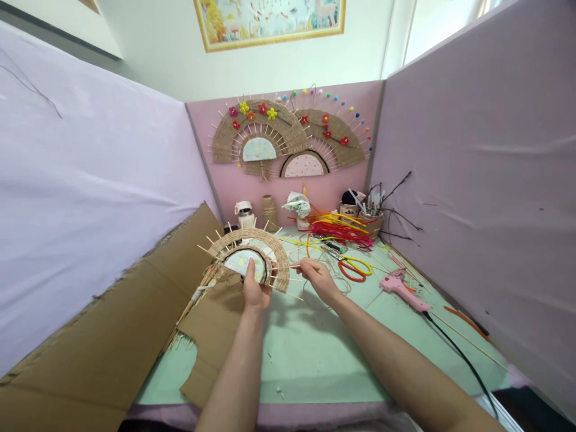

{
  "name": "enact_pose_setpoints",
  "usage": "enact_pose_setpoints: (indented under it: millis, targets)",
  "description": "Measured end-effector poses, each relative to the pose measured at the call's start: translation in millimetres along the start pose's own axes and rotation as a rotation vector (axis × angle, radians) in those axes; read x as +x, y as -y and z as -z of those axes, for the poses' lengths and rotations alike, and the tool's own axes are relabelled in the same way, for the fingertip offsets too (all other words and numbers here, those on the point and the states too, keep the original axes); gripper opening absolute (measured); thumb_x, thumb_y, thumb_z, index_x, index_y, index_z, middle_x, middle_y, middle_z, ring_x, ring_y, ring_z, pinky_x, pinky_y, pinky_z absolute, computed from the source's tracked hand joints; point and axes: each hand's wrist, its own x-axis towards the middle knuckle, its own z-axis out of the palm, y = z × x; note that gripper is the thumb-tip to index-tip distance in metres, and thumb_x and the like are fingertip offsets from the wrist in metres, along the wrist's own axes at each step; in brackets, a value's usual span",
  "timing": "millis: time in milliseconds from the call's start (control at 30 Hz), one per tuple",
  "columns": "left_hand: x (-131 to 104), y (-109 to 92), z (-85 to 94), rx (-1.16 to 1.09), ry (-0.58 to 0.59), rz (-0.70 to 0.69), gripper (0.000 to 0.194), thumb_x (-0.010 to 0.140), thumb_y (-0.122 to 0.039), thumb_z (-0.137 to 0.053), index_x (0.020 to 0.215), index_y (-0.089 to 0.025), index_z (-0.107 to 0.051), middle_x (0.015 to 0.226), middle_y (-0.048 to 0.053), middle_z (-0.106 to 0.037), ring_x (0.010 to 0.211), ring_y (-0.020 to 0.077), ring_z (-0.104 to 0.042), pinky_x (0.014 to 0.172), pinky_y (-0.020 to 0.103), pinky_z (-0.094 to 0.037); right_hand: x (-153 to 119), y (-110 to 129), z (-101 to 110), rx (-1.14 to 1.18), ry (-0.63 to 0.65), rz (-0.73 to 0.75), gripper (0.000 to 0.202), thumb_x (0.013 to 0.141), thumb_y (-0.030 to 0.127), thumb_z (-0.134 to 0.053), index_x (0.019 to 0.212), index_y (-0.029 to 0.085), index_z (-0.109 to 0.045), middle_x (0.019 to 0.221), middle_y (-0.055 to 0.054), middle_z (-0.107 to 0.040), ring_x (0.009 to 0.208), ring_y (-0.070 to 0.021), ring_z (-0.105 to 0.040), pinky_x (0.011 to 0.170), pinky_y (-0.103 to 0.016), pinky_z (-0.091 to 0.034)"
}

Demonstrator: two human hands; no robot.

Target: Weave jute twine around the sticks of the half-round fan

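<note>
A half-round fan (282,264) of woven twine over thin sticks is held up above the table, with a pale patterned half disc at its centre. My left hand (255,289) grips it from below, the thumb lying on the half disc. At the fan's right edge my right hand (315,275) is closed, fingertips pinched at a stick or twine end; which of these is too small to tell. Loose twine (339,287) hangs and curls below and beside my right hand.
Scissors (353,269) and a pink glue gun (405,290) lie right of my hands. Red and yellow pipe cleaners (342,231), a twine spool (269,211) and a twig-filled container (371,225) stand or lie behind. Cardboard (157,294) covers the left. Two fans (261,120) hang ahead.
</note>
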Motion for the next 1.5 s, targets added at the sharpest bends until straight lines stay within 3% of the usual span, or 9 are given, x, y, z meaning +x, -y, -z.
enact_pose_setpoints:
  millis: [133, 267, 433, 633, 733, 867, 1167, 1333, 1500]
  targets:
    - [-0.6, 2.2, 0.0, 0.018, 0.025, -0.015, 0.027, 0.083, -0.038, -0.055, 0.086, -0.012, -0.065, 0.070, 0.004, -0.068, 0.060, 0.0140, -0.065, 0.061, 0.025, -0.051, 0.6, -6.3, -5.7, 0.103, -0.002, -0.125, 0.030, 0.073, 0.048, -0.065, 0.075, 0.019, -0.071, 0.061, 0.001, -0.051, 0.058, -0.0120, -0.040, 0.055, -0.026, -0.032]
    - [-3.2, 5.4, -0.9, 0.022, 0.168, -0.001, 0.022, 0.078, -0.027, -0.062, 0.097, -0.015, -0.066, 0.083, 0.005, -0.071, 0.079, 0.0182, -0.068, 0.077, 0.030, -0.052, 3.0, -6.3, -7.5, 0.281, -0.041, -0.250, 0.030, 0.065, 0.047, -0.071, 0.073, 0.018, -0.070, 0.059, 0.002, -0.048, 0.055, -0.0095, -0.037, 0.052, -0.023, -0.028]
    - [-7.2, 7.6, -2.0, 0.093, 0.311, 0.115, 0.044, 0.076, -0.015, -0.063, 0.118, -0.023, -0.059, 0.101, 0.005, -0.071, 0.094, 0.0202, -0.066, 0.085, 0.033, -0.050, 4.0, 0.3, -7.4, 0.411, -0.055, -0.293, 0.028, 0.061, 0.043, -0.075, 0.068, 0.017, -0.070, 0.059, 0.002, -0.046, 0.055, -0.0087, -0.037, 0.050, -0.022, -0.026]
    - [-4.9, 6.1, 1.2, 0.098, 0.358, 0.225, 0.032, 0.080, -0.020, -0.057, 0.109, -0.012, -0.065, 0.102, 0.012, -0.071, 0.103, 0.0254, -0.063, 0.088, 0.036, -0.049, 3.3, 2.8, -8.3, 0.426, -0.039, -0.296, 0.030, 0.059, 0.045, -0.076, 0.068, 0.017, -0.069, 0.058, 0.002, -0.047, 0.054, -0.0085, -0.036, 0.048, -0.022, -0.025]
    - [-4.6, 4.5, 1.7, 0.069, 0.386, 0.226, 0.033, 0.079, -0.020, -0.055, 0.109, -0.011, -0.064, 0.107, 0.013, -0.069, 0.109, 0.0271, -0.060, 0.090, 0.037, -0.048, 3.6, 0.3, -8.6, 0.414, -0.026, -0.264, 0.033, 0.063, 0.048, -0.073, 0.069, 0.016, -0.069, 0.057, 0.002, -0.046, 0.051, -0.0078, -0.033, 0.047, -0.023, -0.022]
    - [-4.7, -0.4, 2.5, 0.014, 0.401, 0.154, 0.039, 0.080, -0.018, -0.053, 0.118, -0.018, -0.060, 0.114, 0.010, -0.067, 0.111, 0.0268, -0.059, 0.092, 0.041, -0.047, 3.0, -3.2, -6.3, 0.265, -0.069, -0.207, 0.040, 0.070, 0.054, -0.064, 0.076, 0.016, -0.072, 0.060, 0.000, -0.052, 0.050, -0.0084, -0.035, 0.048, -0.025, -0.025]
    - [-3.1, -0.4, 3.6, 0.017, 0.371, 0.124, 0.034, 0.080, -0.018, -0.054, 0.112, -0.016, -0.063, 0.110, 0.011, -0.068, 0.112, 0.0269, -0.058, 0.092, 0.039, -0.048, -2.0, 5.2, -0.3, -0.169, -0.227, 0.108, 0.033, 0.084, 0.044, -0.052, 0.068, 0.020, -0.066, 0.064, -0.003, -0.056, 0.065, -0.0180, -0.051, 0.063, -0.031, -0.038]
    - [-6.1, -3.0, -0.1, -0.024, 0.290, 0.069, 0.042, 0.080, -0.017, -0.053, 0.121, -0.019, -0.058, 0.111, 0.011, -0.067, 0.108, 0.0251, -0.061, 0.090, 0.038, -0.049, -10.1, 9.9, -3.3, -0.286, -0.182, 0.320, 0.029, 0.088, 0.036, -0.049, 0.069, 0.020, -0.064, 0.066, -0.003, -0.056, 0.064, -0.0169, -0.051, 0.063, -0.030, -0.038]
    - [-6.6, -7.7, 0.9, -0.086, 0.299, 0.006, 0.052, 0.086, -0.020, -0.047, 0.136, -0.029, -0.042, 0.120, 0.010, -0.063, 0.106, 0.0235, -0.061, 0.090, 0.044, -0.047, -14.5, 10.9, -5.2, -0.280, -0.112, 0.425, 0.029, 0.091, 0.033, -0.045, 0.082, 0.018, -0.069, 0.071, -0.004, -0.059, 0.070, -0.0168, -0.054, 0.067, -0.030, -0.042]
